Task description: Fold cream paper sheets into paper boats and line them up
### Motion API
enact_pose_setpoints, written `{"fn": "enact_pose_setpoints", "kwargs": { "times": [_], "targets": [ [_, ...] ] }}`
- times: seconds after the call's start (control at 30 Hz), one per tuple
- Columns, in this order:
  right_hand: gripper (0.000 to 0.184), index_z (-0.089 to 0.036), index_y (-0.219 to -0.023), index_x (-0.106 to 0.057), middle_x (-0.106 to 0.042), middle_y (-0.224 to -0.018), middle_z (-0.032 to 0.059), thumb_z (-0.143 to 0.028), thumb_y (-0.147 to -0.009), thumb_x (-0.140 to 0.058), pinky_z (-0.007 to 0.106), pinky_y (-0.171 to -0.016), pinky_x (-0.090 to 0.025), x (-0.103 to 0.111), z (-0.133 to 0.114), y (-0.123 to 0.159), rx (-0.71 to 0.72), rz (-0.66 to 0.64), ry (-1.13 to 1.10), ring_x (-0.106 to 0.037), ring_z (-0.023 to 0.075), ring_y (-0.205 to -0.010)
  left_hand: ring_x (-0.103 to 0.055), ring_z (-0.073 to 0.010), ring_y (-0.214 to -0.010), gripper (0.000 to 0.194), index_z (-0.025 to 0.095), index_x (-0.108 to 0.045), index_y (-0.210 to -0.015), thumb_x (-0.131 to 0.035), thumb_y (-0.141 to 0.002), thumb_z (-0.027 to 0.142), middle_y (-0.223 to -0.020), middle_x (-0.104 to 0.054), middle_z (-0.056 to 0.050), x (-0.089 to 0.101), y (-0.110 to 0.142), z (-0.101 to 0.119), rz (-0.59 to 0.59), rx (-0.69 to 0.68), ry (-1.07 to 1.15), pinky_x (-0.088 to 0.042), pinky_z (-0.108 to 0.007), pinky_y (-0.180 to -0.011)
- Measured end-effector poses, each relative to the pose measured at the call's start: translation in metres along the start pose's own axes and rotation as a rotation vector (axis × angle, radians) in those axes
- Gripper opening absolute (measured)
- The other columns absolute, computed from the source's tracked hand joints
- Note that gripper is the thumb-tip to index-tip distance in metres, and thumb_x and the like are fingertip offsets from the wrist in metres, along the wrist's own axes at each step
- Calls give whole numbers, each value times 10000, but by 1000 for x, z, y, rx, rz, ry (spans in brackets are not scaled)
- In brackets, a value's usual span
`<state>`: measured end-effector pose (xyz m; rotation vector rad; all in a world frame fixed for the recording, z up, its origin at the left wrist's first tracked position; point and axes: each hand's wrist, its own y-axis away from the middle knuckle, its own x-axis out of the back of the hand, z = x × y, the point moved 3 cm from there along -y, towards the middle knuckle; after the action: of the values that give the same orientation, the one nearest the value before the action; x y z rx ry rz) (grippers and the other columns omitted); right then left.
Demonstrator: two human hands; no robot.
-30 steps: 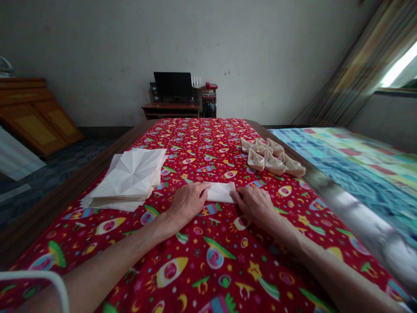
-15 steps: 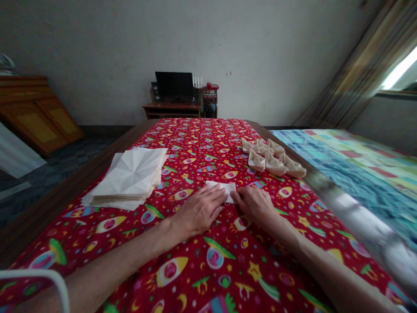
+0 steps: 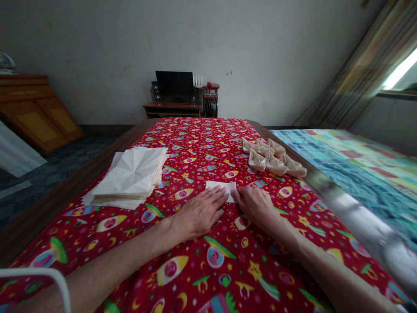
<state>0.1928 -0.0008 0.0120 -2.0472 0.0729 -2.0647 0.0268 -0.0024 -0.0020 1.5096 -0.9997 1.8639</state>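
A small folded white paper point(image 3: 232, 188) lies on the red patterned cloth in front of me. My left hand point(image 3: 202, 211) rests on its left part, palm down with fingers stretched out flat. At the paper's right edge is my right hand point(image 3: 256, 202), its fingers curled and the thumb side gripping that edge. Part of the paper is hidden under the left fingers. To the left sits a stack of creased white paper sheets point(image 3: 130, 174). Several folded paper boats point(image 3: 275, 164) stand in rows at the right side of the table.
The red cloth point(image 3: 208, 269) covers a table with a dark wooden edge point(image 3: 39, 224). A white curved tube point(image 3: 48, 273) is at the lower left. Beyond are a monitor point(image 3: 174, 83) on a desk, a cabinet point(image 3: 35, 111) and a bed with a blue patchwork cover point(image 3: 329, 165).
The folded paper's top edge looks flatter and straighter now. Both hands stay in almost the same place. The stack and the boats have not moved.
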Motion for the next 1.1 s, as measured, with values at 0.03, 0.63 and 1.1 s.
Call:
{"fn": "enact_pose_setpoints", "kwargs": {
  "times": [0.03,0.63,1.1],
  "targets": [
    [366,-168,-796,-653,-681,-788,96,-340,-953,-370,278,-612,-300,-1,0,1,5,6,2,-611,206,-757,-240,-198,-1388,467,154,-343,-1396,-340,-957,312,-1479,-325,-80,0,0,0,1,1,-2,-255,-363,-1128],
    [567,-107,-1440,-288,-350,-1453,161,-389,-950,-335,452,-1053,-349,-2,-20,41,505,132,-202,-303,258,-1351,-245,-198,-1386,457,129,-357,-1376,-322,-958,313,-1461,-350,-121,-4,0,0,26,1,-21,-263,-374,-1117],
    [572,-86,-1407,-354,-332,-1448,143,-441,-962,-301,443,-1111,-288,-1,2,48,554,4,-121,-272,238,-1360,-298,-177,-1365,441,180,-381,-1373,-303,-970,341,-1463,-360,-63,8,22,-8,-20,53,-87,-225,-366,-1112]
  ]
}}
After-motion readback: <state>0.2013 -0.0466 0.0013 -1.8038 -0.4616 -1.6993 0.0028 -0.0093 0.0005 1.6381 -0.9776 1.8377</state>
